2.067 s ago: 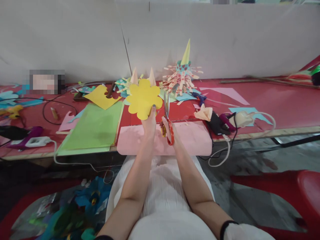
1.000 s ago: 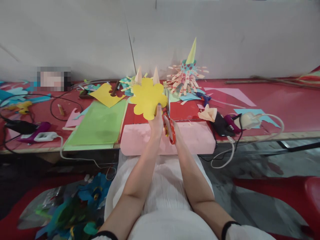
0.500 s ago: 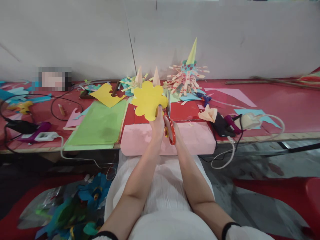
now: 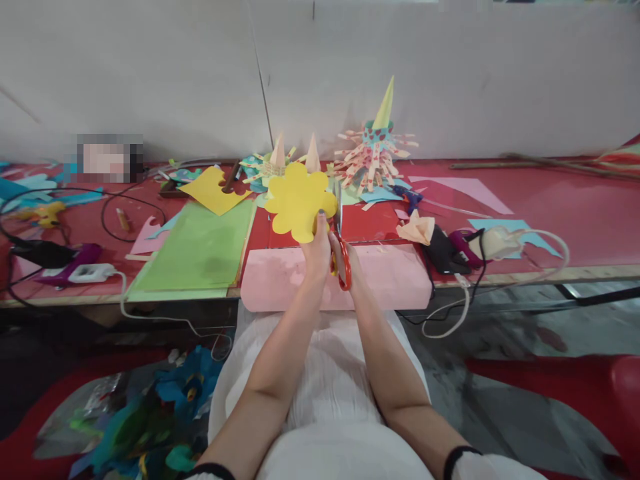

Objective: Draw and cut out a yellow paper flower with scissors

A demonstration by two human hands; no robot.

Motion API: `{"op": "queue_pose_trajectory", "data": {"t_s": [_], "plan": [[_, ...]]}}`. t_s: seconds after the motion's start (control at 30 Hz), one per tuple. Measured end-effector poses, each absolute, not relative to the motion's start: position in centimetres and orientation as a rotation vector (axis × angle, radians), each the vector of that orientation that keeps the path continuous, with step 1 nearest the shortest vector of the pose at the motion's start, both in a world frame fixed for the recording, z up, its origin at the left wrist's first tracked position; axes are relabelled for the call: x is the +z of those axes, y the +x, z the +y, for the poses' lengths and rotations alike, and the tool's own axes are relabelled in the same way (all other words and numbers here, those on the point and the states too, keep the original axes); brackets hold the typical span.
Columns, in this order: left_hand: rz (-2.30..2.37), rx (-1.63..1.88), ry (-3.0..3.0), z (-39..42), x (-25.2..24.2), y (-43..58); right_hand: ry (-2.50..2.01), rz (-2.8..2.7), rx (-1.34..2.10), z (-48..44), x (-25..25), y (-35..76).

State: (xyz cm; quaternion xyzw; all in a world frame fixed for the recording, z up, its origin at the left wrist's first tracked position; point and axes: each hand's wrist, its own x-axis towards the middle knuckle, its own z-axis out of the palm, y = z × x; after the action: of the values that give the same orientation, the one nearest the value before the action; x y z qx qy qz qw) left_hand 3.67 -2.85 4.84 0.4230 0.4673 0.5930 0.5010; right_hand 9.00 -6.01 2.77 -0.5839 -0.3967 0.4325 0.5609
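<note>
I have my left hand (image 4: 316,248) pinching a yellow paper flower (image 4: 299,200) by its lower edge, above the red surface (image 4: 575,210) — my right hand's (image 4: 353,257) fingers curl around red-handled scissors (image 4: 349,270), blades alongside the petals.

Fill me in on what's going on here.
A person's left hand holds a yellow flower-shaped paper cutout; the right hand holds red-handled scissors. The blades are at the cutout's right edge, though whether they bite into it is unclear. On the red table, green paper sheets lie to the left, and a cone-topped, fringed paper craft stands behind.
</note>
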Motion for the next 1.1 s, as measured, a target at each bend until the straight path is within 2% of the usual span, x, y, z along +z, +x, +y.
{"op": "queue_pose_trajectory", "data": {"t_s": [0.13,1.1], "plan": [[1.182,1.566,0.919,-2.9,5.5,3.6,-1.379,-0.932,1.027,-6.0,2.5,9.0],[0.954,1.528,0.903,-0.8,4.9,1.4,-1.444,-0.929,1.012,-6.5,2.3,10.1]]}}
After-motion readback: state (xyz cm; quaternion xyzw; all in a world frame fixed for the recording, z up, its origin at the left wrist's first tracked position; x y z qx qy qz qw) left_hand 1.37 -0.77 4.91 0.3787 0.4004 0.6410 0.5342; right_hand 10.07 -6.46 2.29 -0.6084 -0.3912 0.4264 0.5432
